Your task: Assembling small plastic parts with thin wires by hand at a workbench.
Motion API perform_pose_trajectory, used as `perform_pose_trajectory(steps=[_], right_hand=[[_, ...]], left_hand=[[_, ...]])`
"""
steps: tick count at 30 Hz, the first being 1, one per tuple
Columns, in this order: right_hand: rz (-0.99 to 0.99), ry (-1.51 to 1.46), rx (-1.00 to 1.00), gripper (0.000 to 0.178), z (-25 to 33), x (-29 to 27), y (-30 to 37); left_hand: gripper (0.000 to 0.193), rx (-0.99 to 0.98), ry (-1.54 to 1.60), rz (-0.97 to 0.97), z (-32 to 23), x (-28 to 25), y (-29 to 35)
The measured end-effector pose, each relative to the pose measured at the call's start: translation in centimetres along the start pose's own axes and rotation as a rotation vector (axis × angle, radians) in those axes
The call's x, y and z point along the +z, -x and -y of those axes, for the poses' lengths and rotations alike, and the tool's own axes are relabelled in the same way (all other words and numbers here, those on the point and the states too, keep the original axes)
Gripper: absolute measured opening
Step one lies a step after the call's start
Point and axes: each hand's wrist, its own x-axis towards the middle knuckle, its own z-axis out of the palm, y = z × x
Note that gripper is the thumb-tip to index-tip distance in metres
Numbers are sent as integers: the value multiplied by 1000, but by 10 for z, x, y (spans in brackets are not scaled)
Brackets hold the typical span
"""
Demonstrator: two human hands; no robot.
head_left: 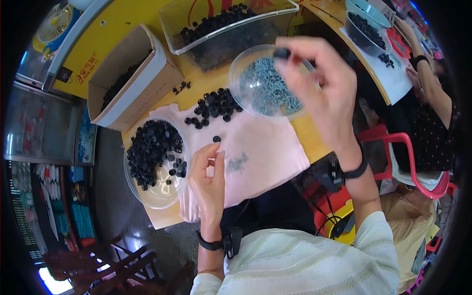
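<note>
My right hand is raised over the right side of a clear round bowl. A small black round piece sits pinched at its fingertips, somewhat blurred. Inside the bowl lies a tangled heap of small blue-grey metal parts. Lower down, my left hand is over a pink cloth, thumb and forefinger brought together. Another black piece is right at those fingertips; whether they grip it I cannot tell. Beyond it, several black pieces lie loose on the cloth.
On the left, a clear bowl holds many black pieces. Behind stand an open cardboard box and a clear plastic bin, both with black parts. To the right, another person's arm is at a table beside a red chair.
</note>
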Motion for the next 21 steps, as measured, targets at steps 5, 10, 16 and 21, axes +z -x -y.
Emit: perform_pose_trajectory(steps=[5, 10, 16, 21], right_hand=[[-209, 25, -119, 27, -42, 47, -85], [-233, 517, -365, 26, -86, 56, -112], [195, 225, -84, 26, -35, 41, -27], [437, 60, 47, 23, -5, 36, 68]], left_hand=[[31, -29, -178, -1, 5, 1, -19], [31, -11, -118, 48, 6, 15, -31], [29, 33, -116, -33, 23, 14, -29], [23, -142, 377, 54, 6, 11, -7]])
